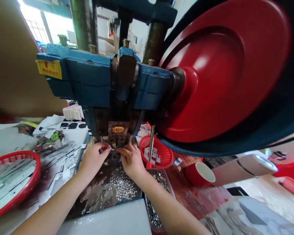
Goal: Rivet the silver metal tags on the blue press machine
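Observation:
Both hands meet under the ram of a blue punch press [93, 85], at its tooling. My left hand [94, 156] comes in from the left with thumb and forefinger pinched together; whatever sits between them is too small to make out. Opposite it, my right hand [132, 159] is closed, its fingertips pressed together at the same spot, and what they grip is hidden. Below the hands, many small shiny metal pieces [122, 186] and flat thin metal parts [95, 199] lie on the dark press bed [107, 169].
A large red flywheel [225, 71] fills the upper right. Red baskets stand at left [35, 182] and behind my right hand [170, 156], holding flat pieces. A clear plastic bin [172, 192] of small metal parts lies under my right forearm. A red cup [193, 176] stands to the right.

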A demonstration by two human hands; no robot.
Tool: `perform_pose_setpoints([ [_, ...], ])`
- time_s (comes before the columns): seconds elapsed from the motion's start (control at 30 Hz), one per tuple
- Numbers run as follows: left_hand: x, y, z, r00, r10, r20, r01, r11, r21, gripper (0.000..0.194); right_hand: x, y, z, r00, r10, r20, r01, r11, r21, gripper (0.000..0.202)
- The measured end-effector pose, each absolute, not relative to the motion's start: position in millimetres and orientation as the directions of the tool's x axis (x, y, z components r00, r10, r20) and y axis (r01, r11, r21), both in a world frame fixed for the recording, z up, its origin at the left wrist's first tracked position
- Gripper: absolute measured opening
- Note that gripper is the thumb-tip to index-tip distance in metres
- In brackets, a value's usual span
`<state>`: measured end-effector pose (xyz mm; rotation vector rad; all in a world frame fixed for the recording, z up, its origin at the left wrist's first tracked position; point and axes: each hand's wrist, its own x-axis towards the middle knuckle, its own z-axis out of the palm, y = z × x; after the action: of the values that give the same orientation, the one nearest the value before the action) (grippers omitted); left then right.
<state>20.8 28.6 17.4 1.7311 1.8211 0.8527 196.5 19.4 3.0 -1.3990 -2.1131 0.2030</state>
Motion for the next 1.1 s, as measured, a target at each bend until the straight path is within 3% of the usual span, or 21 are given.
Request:
perform_pose_setpoints([
  [0.17,19,32,13,-0.069,0.992,0.101,0.71,-0.022,0.704,0.027,197,19,3,-0.278,0.884,0.375,0.803,0.428,-0.415,0.036],
  [0.6,11,45,0,0.033,0.999,0.022,0.635,-0.038,0.771,0.026,196,22,15,-0.406,0.837,0.366,0.844,0.497,-0.202,0.031],
  [0.73,11,46,-3,0.022,0.999,0.037,0.629,-0.042,0.776,0.025,197,22,12,-0.42,0.832,0.363,0.839,0.508,-0.196,0.034],
  [0.93,12,49,-10,0.023,0.996,0.089,0.615,-0.084,0.784,0.023,197,20,16,-0.466,0.812,0.351,0.845,0.526,-0.095,0.031],
  [1.1,15,49,-12,0.026,0.988,0.152,0.607,-0.136,0.783,0.025,195,22,17,-0.422,0.845,0.329,0.86,0.488,-0.15,0.031],
])
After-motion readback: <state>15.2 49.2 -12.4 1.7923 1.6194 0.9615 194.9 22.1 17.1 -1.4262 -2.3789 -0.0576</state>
